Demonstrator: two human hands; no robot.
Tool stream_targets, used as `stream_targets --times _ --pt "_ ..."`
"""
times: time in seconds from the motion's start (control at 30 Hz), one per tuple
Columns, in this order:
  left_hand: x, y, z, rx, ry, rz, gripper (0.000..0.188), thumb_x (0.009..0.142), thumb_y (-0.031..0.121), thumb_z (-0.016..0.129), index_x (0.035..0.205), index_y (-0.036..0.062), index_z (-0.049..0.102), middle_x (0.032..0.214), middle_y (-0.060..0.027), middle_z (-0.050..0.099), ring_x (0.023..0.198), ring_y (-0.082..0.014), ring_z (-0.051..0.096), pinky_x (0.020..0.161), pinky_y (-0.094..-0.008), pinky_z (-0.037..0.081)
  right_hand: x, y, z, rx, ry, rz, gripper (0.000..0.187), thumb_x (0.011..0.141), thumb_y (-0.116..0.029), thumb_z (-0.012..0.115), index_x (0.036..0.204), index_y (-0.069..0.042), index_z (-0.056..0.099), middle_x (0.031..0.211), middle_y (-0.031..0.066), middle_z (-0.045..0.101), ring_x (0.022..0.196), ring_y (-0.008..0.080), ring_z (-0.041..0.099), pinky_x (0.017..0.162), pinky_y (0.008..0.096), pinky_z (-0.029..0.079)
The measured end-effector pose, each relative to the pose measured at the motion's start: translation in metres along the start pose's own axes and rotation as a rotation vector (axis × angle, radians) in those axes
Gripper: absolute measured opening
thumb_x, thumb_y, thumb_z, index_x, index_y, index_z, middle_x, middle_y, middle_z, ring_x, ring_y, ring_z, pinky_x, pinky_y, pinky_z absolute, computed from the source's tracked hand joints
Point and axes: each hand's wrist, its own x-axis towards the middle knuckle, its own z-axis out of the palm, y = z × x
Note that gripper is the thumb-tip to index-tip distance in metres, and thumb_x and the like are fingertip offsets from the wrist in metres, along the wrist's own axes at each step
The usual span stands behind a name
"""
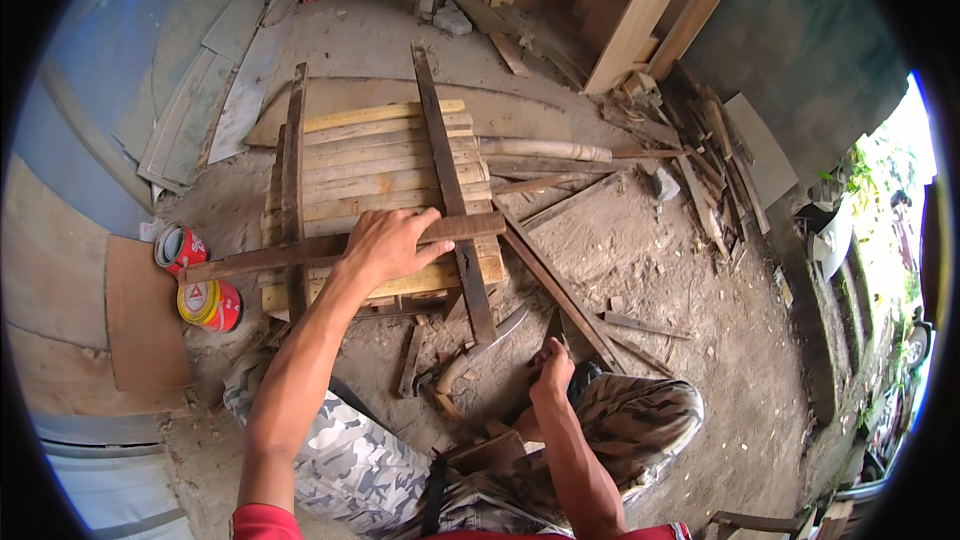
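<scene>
My left hand [390, 245] is closed over a dark wooden strip [255, 261], which lies crosswise over two long dark battens [440, 130]. Under the battens is a stack of pale wooden slats [375, 183], laid side by side. Nearer to me and to the right, my right hand [553, 370] is closed in front of my bent knee. A dark pointed end shows just above its fingers, but the thing itself is mostly hidden. Between the hands, a curved tool with a wooden handle and grey blade [480, 348] lies on the ground.
Two red cans [210, 306] stand left of the stack. Long dark boards [560, 290] lie slanting at its right. Scrap wood [705, 155] is heaped by the right wall, with tall planks [640, 15] leaning at the back. Sheets [190, 110] lean along the left wall.
</scene>
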Motion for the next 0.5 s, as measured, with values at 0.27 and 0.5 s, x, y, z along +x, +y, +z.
stream_targets --times 0.27,0.5 --pt "0.0 0.001 0.0 0.087 -0.025 0.006 0.066 0.091 0.065 0.056 0.114 0.0042 0.068 0.092 -0.0213 0.073 0.089 -0.0392 0.071 0.085 -0.0518 0.052 -0.094 -0.101 -0.02 0.184 -0.222 0.14 0.01 0.092 -0.008 0.062 0.085 -0.008 0.055 0.068 0.0 0.049 0.063 0.0135 0.047 0.062 0.0288 0.043" --pt "0.022 0.011 -0.006 -0.023 -0.14 -0.142 0.054 0.093 0.051 0.053 0.099 0.0005 0.071 0.085 -0.0222 0.072 0.08 -0.0376 0.07 0.08 -0.0501 0.053 -0.138 -0.126 -0.016 -0.258 -0.485 -0.394 0.011 0.093 -0.01 0.064 0.095 -0.003 0.055 0.075 0.0024 0.056 0.065 0.0098 0.051 0.061 0.0259 0.043"
